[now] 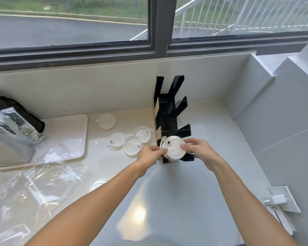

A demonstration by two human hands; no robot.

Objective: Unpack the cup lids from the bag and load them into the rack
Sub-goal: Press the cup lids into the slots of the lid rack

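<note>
A stack of white cup lids (173,148) sits in the nearest slot of the black rack (169,114), which stands on the counter against the back wall. My left hand (150,153) pinches the stack's left edge and my right hand (196,148) grips its right side. Three loose lids (132,144) lie in a cluster on the counter left of the rack, another lid (106,121) lies farther back, and one lid (98,184) shows partly behind my left forearm. The clear plastic bag (34,189) lies crumpled and flat at the left.
A white tray (68,137) lies at the left with a silver foil pouch (9,128) and a black bag (23,112) on it. A grey wall closes the right side, with a white socket and plug (279,199) low on it. A window runs along the back.
</note>
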